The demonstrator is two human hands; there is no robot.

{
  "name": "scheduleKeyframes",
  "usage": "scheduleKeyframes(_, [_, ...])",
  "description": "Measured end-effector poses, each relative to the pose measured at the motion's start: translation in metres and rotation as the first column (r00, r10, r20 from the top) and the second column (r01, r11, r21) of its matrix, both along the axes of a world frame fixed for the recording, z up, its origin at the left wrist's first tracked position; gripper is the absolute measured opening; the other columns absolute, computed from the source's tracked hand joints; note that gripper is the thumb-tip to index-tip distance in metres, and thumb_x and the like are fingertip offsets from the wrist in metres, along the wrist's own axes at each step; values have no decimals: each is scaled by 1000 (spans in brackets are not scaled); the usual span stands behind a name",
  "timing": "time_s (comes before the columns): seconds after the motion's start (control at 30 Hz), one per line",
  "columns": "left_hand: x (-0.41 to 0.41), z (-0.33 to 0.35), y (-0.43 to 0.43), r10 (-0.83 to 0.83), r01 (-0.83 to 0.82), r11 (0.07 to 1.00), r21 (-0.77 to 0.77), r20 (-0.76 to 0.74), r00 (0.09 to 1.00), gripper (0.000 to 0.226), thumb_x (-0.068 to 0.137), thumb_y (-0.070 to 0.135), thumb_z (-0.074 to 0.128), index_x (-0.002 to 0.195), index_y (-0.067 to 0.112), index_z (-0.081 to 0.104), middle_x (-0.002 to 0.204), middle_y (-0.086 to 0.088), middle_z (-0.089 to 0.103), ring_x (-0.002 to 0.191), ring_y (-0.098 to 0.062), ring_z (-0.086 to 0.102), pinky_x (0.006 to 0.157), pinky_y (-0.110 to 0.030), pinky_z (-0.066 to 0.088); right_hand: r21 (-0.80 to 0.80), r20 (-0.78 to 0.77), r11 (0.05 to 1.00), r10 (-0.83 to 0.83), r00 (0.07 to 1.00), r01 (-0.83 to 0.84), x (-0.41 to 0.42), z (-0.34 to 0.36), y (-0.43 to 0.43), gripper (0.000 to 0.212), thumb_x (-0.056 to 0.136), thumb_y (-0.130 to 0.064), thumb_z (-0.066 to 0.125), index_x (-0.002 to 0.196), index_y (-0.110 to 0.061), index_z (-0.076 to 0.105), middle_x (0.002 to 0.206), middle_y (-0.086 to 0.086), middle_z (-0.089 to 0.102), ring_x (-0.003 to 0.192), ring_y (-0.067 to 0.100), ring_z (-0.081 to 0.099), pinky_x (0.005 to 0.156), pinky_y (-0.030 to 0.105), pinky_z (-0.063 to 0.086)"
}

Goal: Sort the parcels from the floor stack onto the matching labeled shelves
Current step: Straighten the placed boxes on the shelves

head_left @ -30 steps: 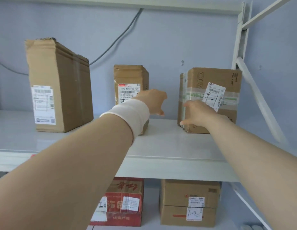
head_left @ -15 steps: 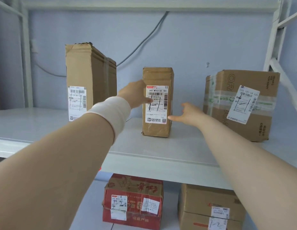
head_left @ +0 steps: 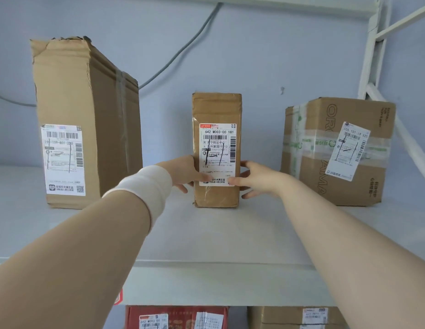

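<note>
Left hand [head_left: 183, 173] and right hand [head_left: 256, 179] clamp middle parcel [head_left: 216, 110] from both sides, thumbs on label [head_left: 217, 153]. Parcel upright on shelf [head_left: 206, 238].

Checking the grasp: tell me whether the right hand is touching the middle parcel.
Touching. The head view shows the right hand with its thumb pressed on the middle parcel.

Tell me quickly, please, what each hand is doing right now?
Left hand: gripping the middle parcel from its left side.
Right hand: gripping its right side.
</note>
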State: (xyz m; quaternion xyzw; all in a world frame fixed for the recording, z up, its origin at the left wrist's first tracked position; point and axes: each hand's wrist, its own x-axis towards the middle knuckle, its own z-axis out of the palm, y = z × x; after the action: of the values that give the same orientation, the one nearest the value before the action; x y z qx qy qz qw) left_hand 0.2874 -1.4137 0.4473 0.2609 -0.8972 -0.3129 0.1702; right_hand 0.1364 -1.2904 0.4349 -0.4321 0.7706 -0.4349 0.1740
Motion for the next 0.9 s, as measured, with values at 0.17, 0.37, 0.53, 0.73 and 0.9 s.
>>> scheduleKeyframes(0.17, [-18, 2, -12, -31, 31, 1000, 1, 25, 999, 53, 89, 27, 63, 136, 18, 41, 122, -3, 59, 102, -22, 61, 88, -39, 55, 16, 32, 1000, -1, 999, 1, -16, 0, -14, 76, 85, -15, 67, 148, -16, 24, 133, 13, 52, 114, 30, 58, 89, 45, 54])
scheduleKeyframes(0.37, [-31, 1, -23, -25, 25, 999, 46, -3, 1000, 54, 88, 24, 65, 135, 14, 41, 126, -7, 58, 105, -24, 61, 88, -41, 55, 9, 46, 1000, -14, 999, 14, -28, -1, -24, 77, 85, -14, 67, 148, -15, 23, 136, 13, 50, 116, 32, 56, 90, 46, 53])
scheduleKeyframes(0.53, [-35, 0, -28, -30, 29, 999, 46, 7, 1000, 54, 88, 25, 64, 135, 16, 41, 127, -4, 57, 105, -23, 60, 88, -42, 55, 10, 32, 1000, -26, 999, 26, -33, 0, -29, 78, 85, -14, 68, 148, -15, 22, 138, 14, 49, 117, 33, 56, 92, 48, 52])
scheduleKeyframes(0.73, [-32, -2, -26, -15, 16, 1000, -21, 75, 997, 52, 90, 30, 61, 136, 18, 40, 127, 0, 55, 105, -17, 60, 90, -39, 54, 9, 6, 1000, -16, 1000, 16, -35, -3, -30, 79, 85, -18, 68, 148, -16, 20, 135, 15, 51, 113, 32, 58, 92, 46, 52])
scheduleKeyframes(0.9, [-28, -4, -20, 24, -11, 996, -92, 144, 989, 49, 90, 30, 60, 134, 18, 42, 122, 1, 56, 111, -18, 59, 92, -38, 53, 16, -11, 1000, -16, 1000, 16, -31, -5, -27, 82, 86, -23, 66, 150, -17, 16, 135, 14, 50, 112, 29, 59, 90, 39, 53])
